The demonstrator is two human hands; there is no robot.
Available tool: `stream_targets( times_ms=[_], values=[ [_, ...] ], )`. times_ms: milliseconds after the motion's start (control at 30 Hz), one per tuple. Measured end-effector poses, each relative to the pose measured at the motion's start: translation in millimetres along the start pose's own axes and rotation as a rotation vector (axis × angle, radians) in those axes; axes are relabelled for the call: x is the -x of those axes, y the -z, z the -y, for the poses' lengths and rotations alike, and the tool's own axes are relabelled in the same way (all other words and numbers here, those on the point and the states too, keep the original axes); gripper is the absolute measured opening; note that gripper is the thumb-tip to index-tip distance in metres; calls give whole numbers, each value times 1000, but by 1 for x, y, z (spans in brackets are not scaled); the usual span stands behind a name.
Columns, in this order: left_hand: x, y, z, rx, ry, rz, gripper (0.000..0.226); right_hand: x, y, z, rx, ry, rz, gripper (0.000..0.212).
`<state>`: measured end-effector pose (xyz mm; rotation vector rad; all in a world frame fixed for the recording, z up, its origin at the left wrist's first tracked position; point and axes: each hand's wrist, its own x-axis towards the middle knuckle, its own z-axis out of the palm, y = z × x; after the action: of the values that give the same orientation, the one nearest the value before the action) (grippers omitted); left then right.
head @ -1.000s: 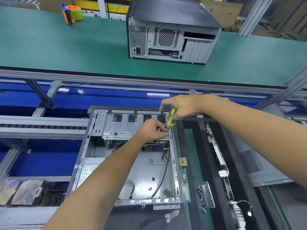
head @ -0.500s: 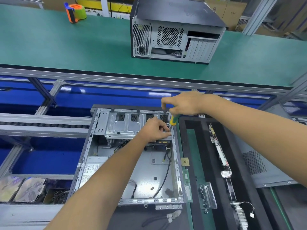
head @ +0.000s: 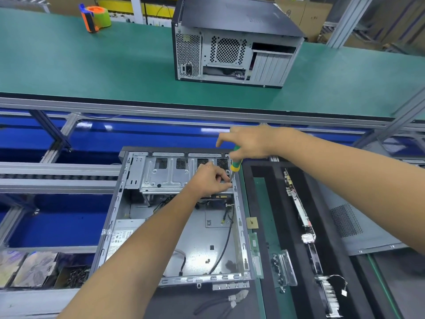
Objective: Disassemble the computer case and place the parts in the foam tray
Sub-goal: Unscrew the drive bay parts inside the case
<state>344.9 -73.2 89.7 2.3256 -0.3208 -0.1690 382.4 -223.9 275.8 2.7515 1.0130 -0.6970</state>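
Two hands | right hand (head: 247, 141) grips one screwdriver (head: 235, 165) | left hand (head: 210, 180) pinches drive cage (head: 165, 174)

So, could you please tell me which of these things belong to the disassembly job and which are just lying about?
In the job:
- open computer case
- drive cage, steadied by the left hand
- screwdriver in the right hand
- foam tray with removed parts

Lying about:
- tape dispenser
- closed computer on the green belt
- pliers

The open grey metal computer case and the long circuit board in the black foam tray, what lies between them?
In the head view: a gold chip, a green memory stick and a clear plastic piece.
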Motion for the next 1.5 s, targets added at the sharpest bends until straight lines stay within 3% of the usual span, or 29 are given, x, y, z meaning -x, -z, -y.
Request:
stream_targets(
  times_ms=[67, 233, 400, 500, 667, 767, 833, 933, 1000, 1033, 1133, 1200, 1300, 1367, 1500],
  values=[
    [0, 0, -1, 7, 8, -3, 14, -1, 1, -2, 181, -20, -38, 25],
    [2, 0, -2, 0, -17, 0, 12, 3, 0, -3, -22, 40, 41, 30],
    [2, 1, -2, 1, -29, 6, 15, 1, -1, -6, 167, 29, -40, 14],
    [1, 1, -1, -19, -31, 18, 15, 1, -4, -7, 101, 51, -15, 42],
    [1, 0, -1, -16, -30, 6, 16, -1, -8, -15, 136, 15, -57, 11],
    [1, 0, 0, -23, -35, 11, 16, 0, -11, -15, 50, 67, -70, 41],
    [1, 0, 0, -19, -38, 12, 16, 2, -14, -14, -8, 52, -66, 42],
    [1, 0, 0, -12, -39, 13, 19, -1, -12, -18, 325, -4, -119, 23],
    [0, 0, 0, -13, -44, 16, 23, -1, -12, -18, 414, -8, -140, 14],
    [-1, -1, 1, -13, -47, 15, 23, -1, -12, -18, 373, 22, -134, 12],
    [0, -3, 3, -14, -50, 11, 17, -1, -16, -15, 25, 96, -109, 46],
    [-1, -3, 3, -18, -47, 13, 14, -1, -18, -13, -22, 86, -124, 40],
    [-1, -4, 4, 0, -43, 2, 15, -1, -17, -13, 179, 63, -184, 17],
    [-1, -5, 5, 7, -45, -2, 15, -1, -17, -11, 183, 92, -192, 8],
    [-2, -6, 6, 5, -43, -3, 12, 0, -23, 0, -16, 118, -170, 21]
  ],
)
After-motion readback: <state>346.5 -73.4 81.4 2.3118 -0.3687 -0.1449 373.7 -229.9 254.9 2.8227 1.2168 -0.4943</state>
